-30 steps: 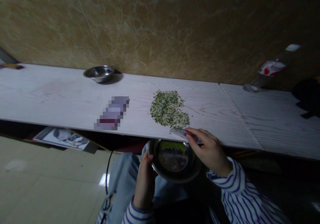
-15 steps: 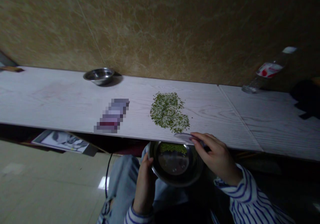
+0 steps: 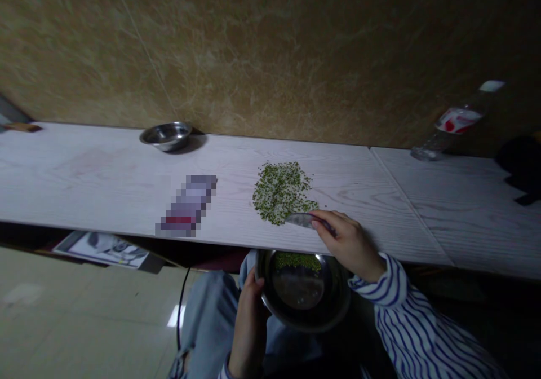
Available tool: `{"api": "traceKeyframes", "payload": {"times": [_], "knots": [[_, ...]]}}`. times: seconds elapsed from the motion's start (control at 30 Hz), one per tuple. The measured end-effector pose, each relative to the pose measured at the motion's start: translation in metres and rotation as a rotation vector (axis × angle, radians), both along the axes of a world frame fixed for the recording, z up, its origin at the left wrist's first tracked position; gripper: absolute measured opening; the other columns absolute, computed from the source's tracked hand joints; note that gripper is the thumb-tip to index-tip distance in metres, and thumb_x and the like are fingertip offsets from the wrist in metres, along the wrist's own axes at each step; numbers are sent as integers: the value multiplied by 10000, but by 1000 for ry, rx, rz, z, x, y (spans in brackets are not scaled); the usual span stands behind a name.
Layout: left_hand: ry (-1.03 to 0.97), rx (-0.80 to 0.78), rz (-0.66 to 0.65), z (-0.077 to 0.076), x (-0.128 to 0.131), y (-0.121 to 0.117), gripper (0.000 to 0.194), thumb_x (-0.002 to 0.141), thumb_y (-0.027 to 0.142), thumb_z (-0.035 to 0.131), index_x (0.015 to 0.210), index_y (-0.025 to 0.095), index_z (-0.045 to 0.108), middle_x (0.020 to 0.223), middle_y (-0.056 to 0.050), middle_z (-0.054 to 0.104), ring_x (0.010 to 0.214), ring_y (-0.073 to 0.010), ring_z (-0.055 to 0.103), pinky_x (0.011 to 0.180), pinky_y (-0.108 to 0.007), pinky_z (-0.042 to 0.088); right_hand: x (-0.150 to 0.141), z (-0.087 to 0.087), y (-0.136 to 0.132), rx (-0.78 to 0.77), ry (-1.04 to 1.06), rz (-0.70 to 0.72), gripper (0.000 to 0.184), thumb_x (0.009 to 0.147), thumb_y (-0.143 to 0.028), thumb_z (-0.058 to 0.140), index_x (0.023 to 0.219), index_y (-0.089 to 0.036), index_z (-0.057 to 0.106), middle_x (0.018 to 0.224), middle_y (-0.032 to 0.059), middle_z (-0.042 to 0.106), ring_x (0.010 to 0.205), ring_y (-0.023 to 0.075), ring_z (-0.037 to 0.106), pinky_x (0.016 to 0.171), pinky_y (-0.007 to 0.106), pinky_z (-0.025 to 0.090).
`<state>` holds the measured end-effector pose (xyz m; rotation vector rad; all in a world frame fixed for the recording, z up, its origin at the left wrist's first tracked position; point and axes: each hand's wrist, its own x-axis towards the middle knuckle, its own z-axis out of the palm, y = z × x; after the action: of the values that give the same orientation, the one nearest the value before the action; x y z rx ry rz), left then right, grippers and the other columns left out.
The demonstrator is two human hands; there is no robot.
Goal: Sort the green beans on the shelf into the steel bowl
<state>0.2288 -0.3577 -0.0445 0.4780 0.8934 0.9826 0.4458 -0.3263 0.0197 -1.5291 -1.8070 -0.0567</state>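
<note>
My left hand (image 3: 249, 311) grips the left rim of a steel basin (image 3: 298, 294), which is held just below the table's front edge. Small green beans (image 3: 298, 262), mung beans by their look, lie along the basin's far side. In my right hand (image 3: 346, 243), pinched between thumb and fingers, is a thin, flat greyish piece (image 3: 298, 219) with a rounded outline; its exact kind is unclear. The piece's tip touches or hovers over the near edge of a spread of green beans (image 3: 279, 190) on the white table (image 3: 359, 193).
A small steel bowl (image 3: 166, 136) stands near the wall. Left of the beans lies a blurred-out flat object (image 3: 188, 205). A clear plastic bottle (image 3: 454, 122) leans or stands at the right, with a dark item (image 3: 519, 167) beyond it. Below the tabletop is an open drawer (image 3: 105, 250).
My right hand has moved forward and left with the flat piece, from the table's edge to the near side of the beans. My left hand still holds the basin.
</note>
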Motion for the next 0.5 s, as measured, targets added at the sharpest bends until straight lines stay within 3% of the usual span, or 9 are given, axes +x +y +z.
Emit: {"api": "traceKeyframes", "payload": {"times": [0.27,0.5], "knots": [[-39,14,-4,-2,3,3,530,884,388,561,1405,287,578,1365,-80,652,1324,-329,517,1066,-457,426,9,1,23,5,25,-10,227,933,-197,550,1081,-216,722,1013,77,788,910,220,747,829,367,613],[-37,28,-19,-6,3,2,544,890,385,568,1428,305,559,1346,-70,665,1281,-321,553,1044,-437,445,21,2,25,16,73,-143,233,923,-235,562,1089,-222,725,989,70,794,841,220,753,758,342,612]]}}
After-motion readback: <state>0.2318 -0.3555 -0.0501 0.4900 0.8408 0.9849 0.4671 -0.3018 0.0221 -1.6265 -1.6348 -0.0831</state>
